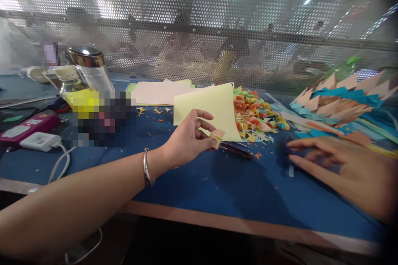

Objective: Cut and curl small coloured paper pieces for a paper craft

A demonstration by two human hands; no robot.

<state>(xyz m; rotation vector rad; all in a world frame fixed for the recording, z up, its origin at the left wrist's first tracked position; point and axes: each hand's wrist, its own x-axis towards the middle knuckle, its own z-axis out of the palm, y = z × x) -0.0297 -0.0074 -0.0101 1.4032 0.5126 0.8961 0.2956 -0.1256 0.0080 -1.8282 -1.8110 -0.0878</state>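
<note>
My left hand point(192, 138), a silver bangle at its wrist, pinches a small folded piece of peach paper point(218, 135) between thumb and fingers. Behind it a pale yellow paper sheet point(205, 103) curls up from the table. Just below that sheet lies a slim dark tool point(238, 150), its kind unclear. To the right, my right hand point(336, 163) is blurred, with thumb and forefinger at a dark blue object point(282, 153). A small clear piece shows beneath this object; blur hides what it is.
Beside the sheet spreads a heap of folded coloured paper pieces point(256, 112). A spiky folded-paper construction point(338, 99) stands at the right. Stacked sheets point(152, 93) lie at the back. On the left are a clear flask point(93, 72), a magenta power strip point(31, 128) and a white charger point(40, 141).
</note>
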